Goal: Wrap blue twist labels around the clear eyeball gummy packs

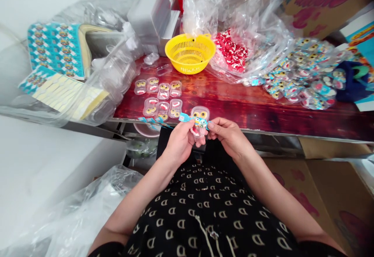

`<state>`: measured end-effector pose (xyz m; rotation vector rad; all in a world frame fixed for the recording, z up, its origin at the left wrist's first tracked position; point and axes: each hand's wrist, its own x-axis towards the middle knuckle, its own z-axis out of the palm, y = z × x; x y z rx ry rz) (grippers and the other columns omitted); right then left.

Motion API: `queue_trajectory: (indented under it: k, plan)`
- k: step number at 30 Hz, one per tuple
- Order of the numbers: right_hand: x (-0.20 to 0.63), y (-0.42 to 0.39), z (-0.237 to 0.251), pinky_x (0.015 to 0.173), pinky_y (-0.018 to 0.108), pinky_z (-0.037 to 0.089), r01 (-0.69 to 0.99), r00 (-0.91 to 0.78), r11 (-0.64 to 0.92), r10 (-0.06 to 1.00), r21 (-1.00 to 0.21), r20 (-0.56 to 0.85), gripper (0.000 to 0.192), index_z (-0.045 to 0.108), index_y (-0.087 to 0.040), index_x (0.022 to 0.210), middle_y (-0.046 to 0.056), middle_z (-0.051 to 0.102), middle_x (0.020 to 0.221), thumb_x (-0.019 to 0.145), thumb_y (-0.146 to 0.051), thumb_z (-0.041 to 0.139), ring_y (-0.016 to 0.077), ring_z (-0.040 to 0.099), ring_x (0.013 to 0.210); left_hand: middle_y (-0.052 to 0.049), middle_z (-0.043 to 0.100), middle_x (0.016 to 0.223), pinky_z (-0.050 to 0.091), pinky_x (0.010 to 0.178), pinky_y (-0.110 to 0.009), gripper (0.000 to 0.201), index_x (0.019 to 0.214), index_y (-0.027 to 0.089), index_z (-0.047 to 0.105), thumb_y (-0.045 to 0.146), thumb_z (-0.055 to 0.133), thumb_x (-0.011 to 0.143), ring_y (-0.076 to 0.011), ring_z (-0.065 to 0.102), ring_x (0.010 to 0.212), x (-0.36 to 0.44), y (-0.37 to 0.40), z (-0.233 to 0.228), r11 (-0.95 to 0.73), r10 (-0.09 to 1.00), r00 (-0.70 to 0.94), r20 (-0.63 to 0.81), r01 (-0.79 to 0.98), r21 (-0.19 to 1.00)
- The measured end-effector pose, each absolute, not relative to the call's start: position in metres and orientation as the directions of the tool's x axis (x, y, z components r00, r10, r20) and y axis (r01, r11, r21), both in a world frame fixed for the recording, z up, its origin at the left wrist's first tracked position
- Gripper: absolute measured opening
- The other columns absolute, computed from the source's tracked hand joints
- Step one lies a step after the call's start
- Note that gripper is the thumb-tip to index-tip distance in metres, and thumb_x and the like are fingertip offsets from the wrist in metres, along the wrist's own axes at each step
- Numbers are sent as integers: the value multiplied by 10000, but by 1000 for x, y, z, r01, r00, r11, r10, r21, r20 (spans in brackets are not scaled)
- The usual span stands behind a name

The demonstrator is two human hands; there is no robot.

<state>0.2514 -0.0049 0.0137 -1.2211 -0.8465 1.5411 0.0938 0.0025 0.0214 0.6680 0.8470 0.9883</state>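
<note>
A small clear plastic candy pack (pixel 200 119) with yellow eyes and a red mouth sits between my hands at the table's near edge. My left hand (pixel 179 142) grips its left side and a blue paper label strip (pixel 190 119) lying across it. My right hand (pixel 227 133) pinches the strip's right end against the pack. Several more filled clear packs (pixel 160 98) lie in two rows on the dark red table (pixel 257 105) just beyond my left hand.
A yellow basket (pixel 189 52) stands at the table's middle back. A clear bag of red and white candies (pixel 232 50) lies right of it. Labelled packs (pixel 304 73) are heaped at right. Sticker sheets (pixel 54 48) and bags of empty shells (pixel 113 70) are at left.
</note>
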Motion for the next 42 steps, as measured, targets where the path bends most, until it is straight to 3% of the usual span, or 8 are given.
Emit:
queue_trajectory:
  k: [8, 20, 25, 28, 32, 35, 39, 42]
  plan:
    - [240, 3, 9, 581, 274, 462, -376, -144, -284, 958, -882, -248, 415, 703, -232, 640, -32, 644, 595, 543, -559, 939, 111, 529, 543, -40, 656, 615, 393, 401, -239, 399, 715, 129, 680, 482, 640, 896, -111, 562, 412, 87, -1, 30, 481, 825, 506, -252, -395, 783]
    - [236, -9, 5, 890, 381, 564, -374, -53, -184, 983, -909, -177, 398, 725, -275, 752, -8, 760, 865, 584, -578, 920, 193, 703, 848, -30, 659, 613, 440, 429, -248, 382, 837, 165, 644, 541, 640, 909, -148, 621, 455, 83, -4, 28, 500, 771, 603, -204, -375, 781]
    - [244, -11, -2, 793, 326, 576, -327, -117, -213, 976, -921, -184, 464, 713, -270, 909, 21, 768, 952, 594, -530, 933, 194, 710, 833, -48, 638, 544, 455, 474, -273, 462, 717, 176, 621, 595, 609, 910, -157, 616, 454, 85, -9, 25, 528, 699, 680, -221, -284, 800]
    - [246, -9, -6, 703, 303, 564, -344, -233, -298, 946, -891, -226, 461, 725, -247, 877, 11, 750, 824, 590, -544, 930, 175, 691, 709, -37, 615, 528, 455, 491, -280, 493, 679, 182, 607, 628, 618, 888, -153, 615, 457, 88, -12, 24, 535, 682, 696, -227, -262, 803]
    - [241, -10, -7, 636, 293, 545, -406, -224, -314, 945, -859, -239, 423, 713, -237, 768, -16, 697, 673, 612, -581, 902, 158, 646, 603, -16, 597, 523, 423, 476, -261, 451, 712, 175, 598, 583, 620, 903, -138, 594, 447, 92, -11, 21, 486, 762, 611, -216, -318, 814]
    - [241, -13, -4, 688, 322, 561, -413, -125, -255, 967, -875, -222, 347, 746, -239, 830, 1, 717, 698, 766, -575, 802, 166, 655, 628, 5, 602, 537, 386, 469, -237, 371, 791, 177, 591, 520, 603, 932, -122, 579, 454, 91, -6, 18, 369, 890, 399, -222, -341, 864]
    - [253, -16, 4, 776, 330, 544, -327, -63, -194, 981, -925, -183, 333, 804, -233, 960, 41, 766, 828, 806, -527, 789, 171, 665, 747, 27, 634, 605, 423, 517, -242, 326, 1098, 180, 624, 474, 566, 971, -123, 586, 505, 89, 0, 14, 197, 958, 234, -166, -115, 974]
    - [256, -14, 7, 695, 304, 504, -212, -17, -197, 980, -957, -198, 299, 795, -224, 814, 11, 716, 719, 736, -509, 841, 144, 589, 661, 29, 664, 674, 460, 588, -256, 358, 1260, 203, 610, 430, 548, 990, -126, 609, 537, 91, -1, 16, 87, 962, 249, -116, 124, 988]
